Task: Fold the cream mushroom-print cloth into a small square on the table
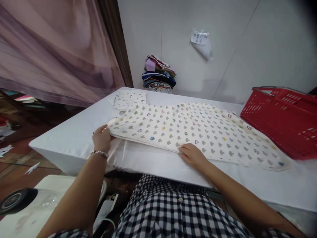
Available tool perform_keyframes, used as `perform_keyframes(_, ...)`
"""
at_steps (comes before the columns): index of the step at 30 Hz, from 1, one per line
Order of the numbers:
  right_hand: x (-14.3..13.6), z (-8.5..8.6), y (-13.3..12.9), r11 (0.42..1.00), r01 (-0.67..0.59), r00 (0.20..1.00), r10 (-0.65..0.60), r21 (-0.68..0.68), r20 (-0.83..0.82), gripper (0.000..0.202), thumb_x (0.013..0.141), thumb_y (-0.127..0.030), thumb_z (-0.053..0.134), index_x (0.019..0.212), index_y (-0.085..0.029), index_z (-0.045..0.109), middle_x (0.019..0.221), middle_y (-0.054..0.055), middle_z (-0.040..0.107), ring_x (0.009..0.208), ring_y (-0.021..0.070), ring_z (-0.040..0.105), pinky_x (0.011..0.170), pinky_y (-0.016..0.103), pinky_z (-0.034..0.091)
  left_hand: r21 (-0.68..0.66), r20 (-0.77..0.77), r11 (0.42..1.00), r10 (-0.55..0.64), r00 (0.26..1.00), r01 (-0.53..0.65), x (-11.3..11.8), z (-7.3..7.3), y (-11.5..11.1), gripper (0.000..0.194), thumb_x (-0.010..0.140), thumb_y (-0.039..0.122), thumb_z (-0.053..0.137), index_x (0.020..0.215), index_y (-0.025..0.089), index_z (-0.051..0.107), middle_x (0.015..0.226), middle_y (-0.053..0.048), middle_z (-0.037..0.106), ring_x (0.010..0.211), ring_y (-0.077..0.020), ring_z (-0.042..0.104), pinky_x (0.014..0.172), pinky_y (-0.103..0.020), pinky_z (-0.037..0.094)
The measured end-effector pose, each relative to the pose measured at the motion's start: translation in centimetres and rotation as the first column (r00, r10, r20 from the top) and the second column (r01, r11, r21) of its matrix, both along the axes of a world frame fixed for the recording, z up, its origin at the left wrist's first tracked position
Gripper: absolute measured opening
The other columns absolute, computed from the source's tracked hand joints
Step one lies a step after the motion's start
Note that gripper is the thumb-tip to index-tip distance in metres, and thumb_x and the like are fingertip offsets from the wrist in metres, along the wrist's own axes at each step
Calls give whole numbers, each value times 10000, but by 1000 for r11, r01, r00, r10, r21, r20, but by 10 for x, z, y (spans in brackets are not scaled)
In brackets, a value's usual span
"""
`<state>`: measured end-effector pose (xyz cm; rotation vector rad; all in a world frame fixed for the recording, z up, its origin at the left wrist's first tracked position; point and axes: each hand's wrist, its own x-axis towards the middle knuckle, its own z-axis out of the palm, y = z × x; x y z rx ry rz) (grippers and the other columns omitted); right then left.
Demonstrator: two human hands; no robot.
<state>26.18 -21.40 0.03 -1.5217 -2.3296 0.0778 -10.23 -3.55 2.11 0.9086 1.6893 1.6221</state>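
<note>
At nine o'clock of printed cloth [173, 127], left hand [101, 140] pinched corner; at six, right hand [194, 158] pinched edge; even tension suited best.

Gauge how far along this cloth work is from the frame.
Looks done: small-print cloth in a compact bundle at the far left; cloth stack piled beyond the table.
In hand: mushroom-print cloth, left hand at its left corner, right hand on its near edge.
Left: that cloth lies long, reaching the red basket, so probably mid-way at most. Basket contents hidden.
</note>
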Motion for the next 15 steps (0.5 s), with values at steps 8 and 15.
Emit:
perform_keyframes(8, -12, -4, 8, 997, 80, 981, -78, -3, 180, 269, 888, -125, 363, 971, -159, 617, 930, 101, 590, 840, 211, 505, 716, 323, 405, -35, 33, 999, -31, 999, 33, -7, -2, 1, 314, 712, 146, 522, 995, 150, 656, 743, -15, 580, 519, -76, 535, 517, -256, 536)
perform_keyframes(15, 1, 0, 3, 995, 87, 995, -90, 58, 52, 325, 915, -162, 302, 1058, -170, 593, 939, 90, 606, 844, 196, 528, 699, 296, 415, -83, 58, 981, -169, 984, 173, -10, 22, -5, 299, 653, 157, 569, 933, 120, 665, 604, 7, 577, 453, -76, 514, 423, -187, 492)
